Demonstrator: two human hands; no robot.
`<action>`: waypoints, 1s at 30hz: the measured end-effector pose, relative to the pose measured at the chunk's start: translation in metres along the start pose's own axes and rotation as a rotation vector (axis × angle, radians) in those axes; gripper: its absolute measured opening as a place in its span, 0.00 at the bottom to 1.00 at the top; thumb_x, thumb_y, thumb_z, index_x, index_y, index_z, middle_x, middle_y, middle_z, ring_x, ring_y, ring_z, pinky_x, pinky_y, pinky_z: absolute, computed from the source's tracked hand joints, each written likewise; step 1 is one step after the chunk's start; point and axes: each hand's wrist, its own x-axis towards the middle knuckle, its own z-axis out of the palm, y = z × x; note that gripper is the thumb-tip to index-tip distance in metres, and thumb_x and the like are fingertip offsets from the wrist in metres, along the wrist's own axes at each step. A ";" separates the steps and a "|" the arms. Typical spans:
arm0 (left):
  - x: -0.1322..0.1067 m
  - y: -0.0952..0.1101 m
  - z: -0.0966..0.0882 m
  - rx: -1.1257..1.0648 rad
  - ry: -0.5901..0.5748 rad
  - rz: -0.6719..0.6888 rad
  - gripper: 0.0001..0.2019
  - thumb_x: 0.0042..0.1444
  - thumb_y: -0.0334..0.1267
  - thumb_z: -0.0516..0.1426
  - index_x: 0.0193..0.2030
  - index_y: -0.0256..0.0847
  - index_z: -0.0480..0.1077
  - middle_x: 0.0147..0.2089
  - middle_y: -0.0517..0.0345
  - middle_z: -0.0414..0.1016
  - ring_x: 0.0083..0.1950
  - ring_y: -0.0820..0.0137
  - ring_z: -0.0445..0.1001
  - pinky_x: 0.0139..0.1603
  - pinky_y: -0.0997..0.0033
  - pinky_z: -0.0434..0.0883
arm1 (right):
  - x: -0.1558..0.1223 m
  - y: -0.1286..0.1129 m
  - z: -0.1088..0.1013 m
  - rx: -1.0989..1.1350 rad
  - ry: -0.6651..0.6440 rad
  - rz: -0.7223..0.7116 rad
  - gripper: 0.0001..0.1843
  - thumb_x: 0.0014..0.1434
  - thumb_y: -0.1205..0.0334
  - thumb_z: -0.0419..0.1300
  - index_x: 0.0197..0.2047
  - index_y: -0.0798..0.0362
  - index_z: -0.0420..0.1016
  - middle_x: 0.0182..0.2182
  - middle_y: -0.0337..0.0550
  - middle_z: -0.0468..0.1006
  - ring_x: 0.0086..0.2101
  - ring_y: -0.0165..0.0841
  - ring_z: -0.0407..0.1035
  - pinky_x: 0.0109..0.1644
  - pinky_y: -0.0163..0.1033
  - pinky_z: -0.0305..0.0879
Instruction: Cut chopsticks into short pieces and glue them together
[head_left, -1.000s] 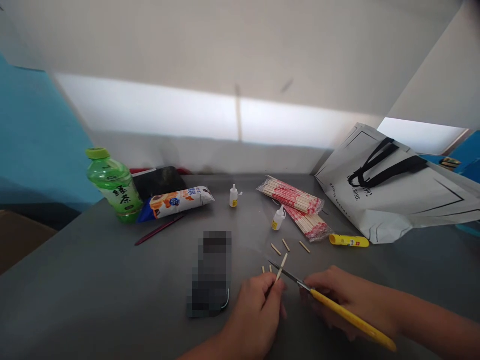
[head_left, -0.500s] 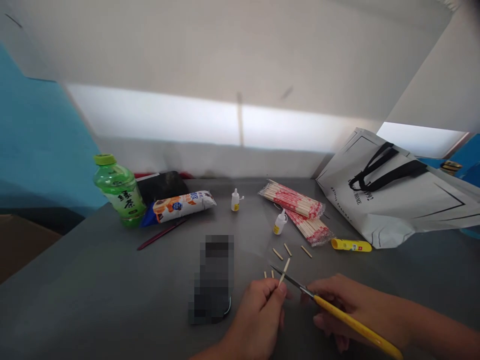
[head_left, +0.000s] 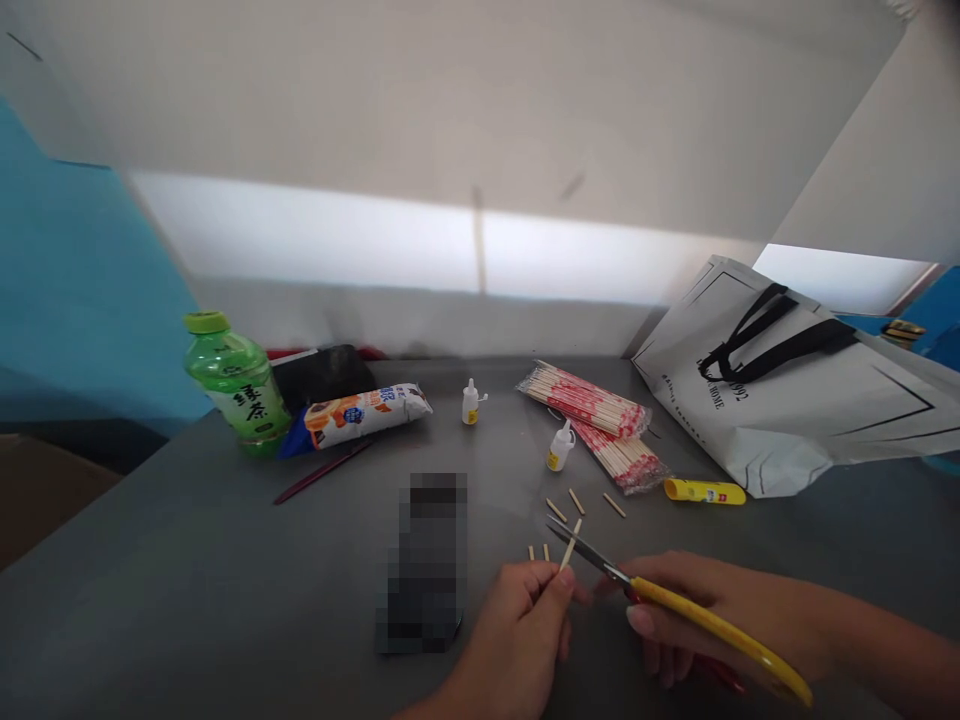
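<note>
My left hand (head_left: 521, 630) pinches a short wooden stick (head_left: 571, 544) between thumb and fingers, its free end pointing up and away. My right hand (head_left: 701, 615) grips yellow-handled scissors (head_left: 675, 605); the blades are spread and sit around the stick just above my left fingertips. Several cut stick pieces (head_left: 576, 501) lie on the grey table (head_left: 187, 590) just beyond the blades, and two more short pieces (head_left: 538, 551) lie left of the stick.
Two packs of red-and-white wrapped sticks (head_left: 592, 405), two small glue bottles (head_left: 557, 446), a yellow tube (head_left: 705, 491) and a white tote bag (head_left: 780, 380) lie at the right. A green bottle (head_left: 236, 385), snack packet (head_left: 360, 412), red pencil (head_left: 322, 471) and blurred dark object (head_left: 427, 560) sit left.
The scissor blades have opened around the stick. My right hand has shifted slightly right and lower, with its fingers more spread. The camera view rose a little.
</note>
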 end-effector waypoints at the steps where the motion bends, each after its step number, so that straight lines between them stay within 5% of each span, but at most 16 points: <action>1: 0.000 0.000 0.000 -0.003 0.002 -0.001 0.20 0.63 0.56 0.54 0.37 0.40 0.73 0.17 0.69 0.59 0.20 0.73 0.53 0.24 0.73 0.50 | 0.000 0.001 0.000 0.005 0.000 -0.006 0.31 0.61 0.35 0.63 0.52 0.54 0.75 0.39 0.47 0.81 0.40 0.39 0.78 0.44 0.39 0.75; 10: -0.002 0.003 -0.002 0.005 0.000 -0.045 0.20 0.64 0.55 0.54 0.40 0.40 0.75 0.18 0.71 0.59 0.18 0.75 0.50 0.24 0.72 0.48 | 0.002 0.000 -0.001 -0.005 -0.043 0.040 0.32 0.62 0.43 0.67 0.65 0.46 0.72 0.40 0.43 0.80 0.42 0.38 0.78 0.43 0.35 0.74; 17: 0.002 -0.005 -0.001 -0.057 -0.013 -0.032 0.22 0.62 0.57 0.55 0.44 0.38 0.74 0.17 0.72 0.58 0.19 0.73 0.51 0.23 0.72 0.48 | 0.002 0.003 -0.002 -0.013 -0.036 0.051 0.36 0.64 0.39 0.64 0.69 0.46 0.69 0.41 0.46 0.81 0.43 0.39 0.78 0.34 0.29 0.70; 30: -0.004 0.005 -0.001 -0.044 -0.039 -0.075 0.21 0.64 0.55 0.54 0.49 0.38 0.73 0.18 0.74 0.60 0.16 0.76 0.48 0.23 0.71 0.48 | 0.001 -0.001 -0.003 -0.059 -0.035 0.092 0.41 0.62 0.29 0.57 0.69 0.44 0.68 0.44 0.48 0.84 0.47 0.42 0.80 0.45 0.38 0.78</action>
